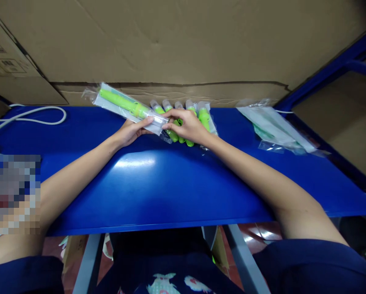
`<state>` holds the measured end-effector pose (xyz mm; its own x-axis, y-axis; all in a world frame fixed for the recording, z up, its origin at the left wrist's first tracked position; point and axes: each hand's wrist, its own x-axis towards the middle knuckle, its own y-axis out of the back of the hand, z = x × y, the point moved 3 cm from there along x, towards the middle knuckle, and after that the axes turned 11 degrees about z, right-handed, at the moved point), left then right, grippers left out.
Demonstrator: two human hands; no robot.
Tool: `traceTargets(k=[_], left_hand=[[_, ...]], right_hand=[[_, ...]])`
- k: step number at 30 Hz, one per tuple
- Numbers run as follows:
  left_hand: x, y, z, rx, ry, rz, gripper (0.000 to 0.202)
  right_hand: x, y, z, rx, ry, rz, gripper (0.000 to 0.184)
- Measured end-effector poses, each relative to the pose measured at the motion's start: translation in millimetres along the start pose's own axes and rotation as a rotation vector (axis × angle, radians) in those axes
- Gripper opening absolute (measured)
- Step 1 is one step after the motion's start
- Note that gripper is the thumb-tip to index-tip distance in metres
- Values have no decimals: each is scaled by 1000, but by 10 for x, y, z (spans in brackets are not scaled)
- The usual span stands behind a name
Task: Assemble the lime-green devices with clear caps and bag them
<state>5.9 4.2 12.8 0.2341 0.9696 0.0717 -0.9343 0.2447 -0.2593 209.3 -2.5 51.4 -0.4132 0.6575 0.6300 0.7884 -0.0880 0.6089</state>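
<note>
Both hands pinching one bagged green pen (126, 105), left hand (130, 131) and right hand (187, 126) at its near end; likely to slip from the slick sleeve onto the pen row (183, 116) on the table (158, 183).

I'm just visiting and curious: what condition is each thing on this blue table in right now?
Bagged green stick: in a clear sleeve, held at its near end by both hands.
Left hand: gripping the sleeve's end.
Right hand: fingertips on the sleeve's end, resting over the loose sticks.
Loose green sticks: unbagged, lying side by side.
Clear bags: lying flat in a pile.
White cable: lying looped, slack.
</note>
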Motion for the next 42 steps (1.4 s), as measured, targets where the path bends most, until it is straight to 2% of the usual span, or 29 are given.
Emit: traceTargets(k=[3,6,8,11,17,24,30,33,38,42], left_hand=[[24,19,3,-26,35,29,48],[64,66,-8,-54,70,51,38],[88,100,-12,-96,81,60,32],[97,126,-16,-157,99,48,26],[54,82,-15,-204,163,-104,30],[48,42,-40,-104,206,-219,34],[3,-36,-17,-67,218,-186,31],[-4,-62,-13,-63,198,-149,31],[-12,-60,-10,1,158,-116,33],[-11,-44,-13,18,150,-148,38]], right_hand=[[11,27,-61,103,-21,-37,61],[14,89,-68,205,-98,0,74],[14,126,-47,173,-68,68,67],[6,128,-17,25,85,102,53],[-50,68,-49,-141,247,-27,56],[-130,39,-121,-216,364,-15,39],[-130,0,-320,-196,425,28,43],[-119,-19,-399,-137,361,22,46],[-100,-44,-456,23,167,28,53],[-88,-75,-438,168,-60,45,54]])
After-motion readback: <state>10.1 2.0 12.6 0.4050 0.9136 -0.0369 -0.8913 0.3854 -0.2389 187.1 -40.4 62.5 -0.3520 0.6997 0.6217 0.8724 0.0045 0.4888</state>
